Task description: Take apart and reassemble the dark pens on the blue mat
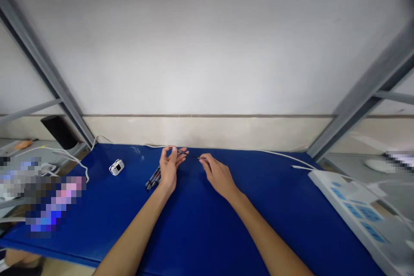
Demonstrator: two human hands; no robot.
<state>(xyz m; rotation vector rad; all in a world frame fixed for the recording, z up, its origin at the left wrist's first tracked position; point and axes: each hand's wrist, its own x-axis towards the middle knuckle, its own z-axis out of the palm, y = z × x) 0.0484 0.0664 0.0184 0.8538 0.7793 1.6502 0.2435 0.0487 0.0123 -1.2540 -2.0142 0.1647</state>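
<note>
Above the back part of the blue tabletop [200, 224], my left hand [168, 168] is closed, thumb against fingers, on a thin dark rod-like piece [193, 156]. The fingertips of my right hand [218, 174] pinch the other end of this piece, so it spans the short gap between the hands. Its exact kind is too small to make out. Beside my left wrist is a bundle of slim dark and grey sticks [152, 181] with touches of red, perhaps pens. My left hand partly hides the bundle, and whether it touches it I cannot tell.
A small white device [116, 167] with a dark square sits to the left. A blurred-out phone-like object [58, 205] lies near the left edge. White cables [284, 155] run along the wall. On the right is a white box [352, 224] with blue patches. Metal posts [365, 90] flank the table.
</note>
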